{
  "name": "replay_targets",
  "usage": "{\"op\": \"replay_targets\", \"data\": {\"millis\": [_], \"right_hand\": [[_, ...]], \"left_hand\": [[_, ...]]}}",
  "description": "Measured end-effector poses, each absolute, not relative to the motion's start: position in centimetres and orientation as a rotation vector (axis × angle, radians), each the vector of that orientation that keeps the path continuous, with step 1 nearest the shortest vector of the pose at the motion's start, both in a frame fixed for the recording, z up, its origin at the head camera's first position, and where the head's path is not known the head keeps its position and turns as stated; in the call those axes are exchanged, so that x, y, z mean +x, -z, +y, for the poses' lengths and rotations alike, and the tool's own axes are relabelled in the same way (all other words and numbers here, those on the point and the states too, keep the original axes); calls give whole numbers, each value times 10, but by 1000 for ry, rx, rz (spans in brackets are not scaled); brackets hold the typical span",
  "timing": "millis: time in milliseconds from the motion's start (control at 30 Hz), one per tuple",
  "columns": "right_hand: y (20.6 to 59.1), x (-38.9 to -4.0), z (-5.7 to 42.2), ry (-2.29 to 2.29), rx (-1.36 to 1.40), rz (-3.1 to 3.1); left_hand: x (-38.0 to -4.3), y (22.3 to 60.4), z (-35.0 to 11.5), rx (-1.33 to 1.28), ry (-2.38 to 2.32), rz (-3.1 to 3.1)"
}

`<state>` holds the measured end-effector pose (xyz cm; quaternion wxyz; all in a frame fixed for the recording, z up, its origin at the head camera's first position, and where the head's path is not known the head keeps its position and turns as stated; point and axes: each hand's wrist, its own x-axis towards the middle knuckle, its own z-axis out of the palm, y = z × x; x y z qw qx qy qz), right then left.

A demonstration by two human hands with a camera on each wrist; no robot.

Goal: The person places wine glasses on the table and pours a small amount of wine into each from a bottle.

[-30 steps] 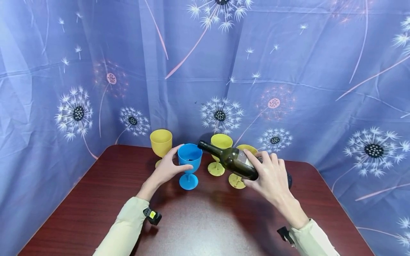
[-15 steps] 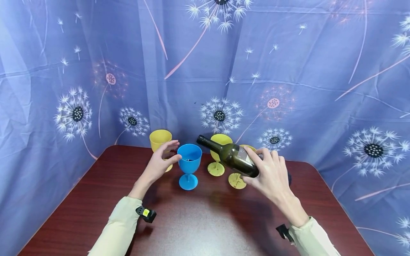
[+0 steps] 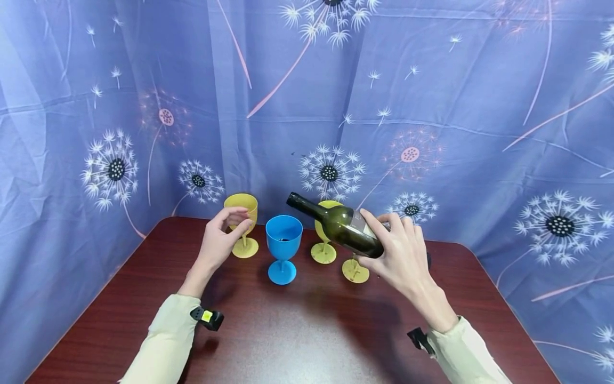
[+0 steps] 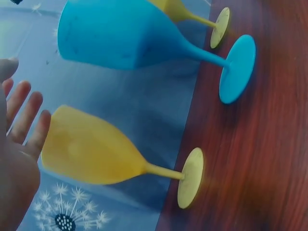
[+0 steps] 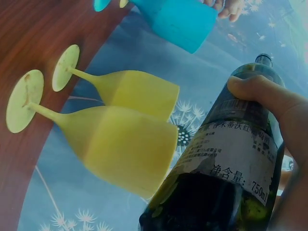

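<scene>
My right hand [image 3: 403, 258] grips a dark green wine bottle [image 3: 342, 224] round its body. The bottle tilts, its neck pointing up and left, its mouth above and behind the blue goblet [image 3: 283, 248]. A white label [image 5: 224, 154] with print shows in the right wrist view. The blue goblet stands upright, something small and dark inside it. My left hand [image 3: 218, 242] is in the air left of it, fingers loosely bent and holding nothing. It overlaps the left yellow goblet [image 4: 91, 147], which stands upright on the table.
Two more yellow goblets stand behind the bottle, one [image 5: 139, 91] beside the other [image 5: 120, 149]; in the head view the bottle and right hand partly hide them. The dark red wooden table [image 3: 297, 330] ends at a blue dandelion-print curtain [image 3: 268, 133].
My left hand has let go of the blue goblet and moved left, over to the left yellow goblet. The bottle in my right hand has risen slightly, its neck shifting up and left.
</scene>
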<state>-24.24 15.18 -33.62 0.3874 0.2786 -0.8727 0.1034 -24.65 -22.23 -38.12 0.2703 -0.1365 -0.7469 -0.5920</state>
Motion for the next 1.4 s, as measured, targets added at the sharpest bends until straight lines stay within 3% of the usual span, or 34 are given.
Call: {"op": "replay_targets", "data": {"millis": [533,1400], "right_hand": [[321,-248,135,-283,720,-2262],[303,-280,114,-279,739,-2255]], "left_hand": [[-276,411,-262,-21,1461,-1998],[-293,421,-264,-65,1625,-2283]]}}
